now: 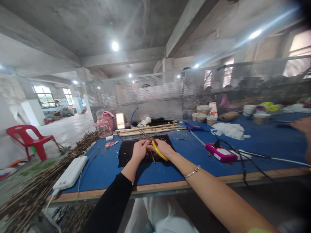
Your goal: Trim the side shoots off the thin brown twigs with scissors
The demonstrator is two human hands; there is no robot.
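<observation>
Over a black cloth (125,153) on the blue table, my two hands meet close together. My right hand (161,148) is closed on scissors with yellow handles (160,152), their blades pointing up and left. My left hand (141,149) is closed, its fingertips beside the scissors, at thin brown twigs (153,158); exactly what it pinches is too small to make out. Brown scraps lie on the cloth under both hands.
Wooden sticks (145,130) lie behind the cloth. A white power strip (70,173) is at left, a magenta box (221,153) with cables and a blue glue gun (193,127) at right. Another person's hand (301,124) reaches in at far right.
</observation>
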